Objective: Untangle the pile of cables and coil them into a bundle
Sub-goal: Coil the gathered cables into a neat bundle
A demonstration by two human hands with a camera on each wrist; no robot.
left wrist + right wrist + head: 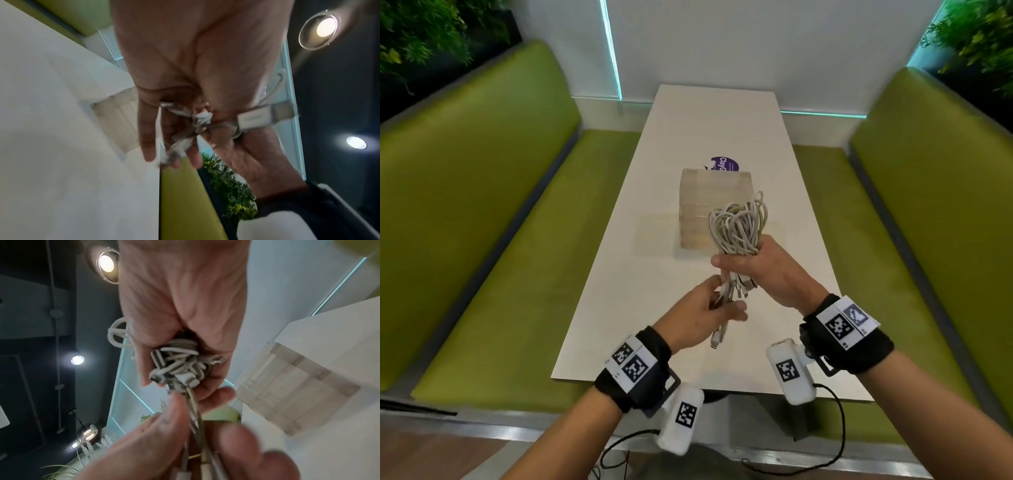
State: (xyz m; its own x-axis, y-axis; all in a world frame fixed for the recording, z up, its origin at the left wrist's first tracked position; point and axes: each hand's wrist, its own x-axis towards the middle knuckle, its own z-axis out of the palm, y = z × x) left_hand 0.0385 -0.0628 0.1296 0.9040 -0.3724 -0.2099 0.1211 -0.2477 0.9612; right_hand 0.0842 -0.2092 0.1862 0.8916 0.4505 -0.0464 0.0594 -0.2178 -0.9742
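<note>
Item: one bundle of white and pale grey cables [738,226], looped, number of cables not countable, held above the near middle of the long white surface [717,130].

Hands, two. Right hand [763,270] fisted round the bundle's waist, loops standing up beyond it, plug ends [739,287] hanging below. Left hand [709,315], just beneath, pinches several of those hanging ends between thumb and fingers.

Step, as judged: untangling done, coiling near its finish; loose tails being gathered. Next move likely calls for drawing the tails level and wrapping or tucking them so the loops hold.

Also present: one clear plastic box [714,209], on the surface just beyond the bundle; one purple round sticker [724,165] behind it; two green benches.
</note>
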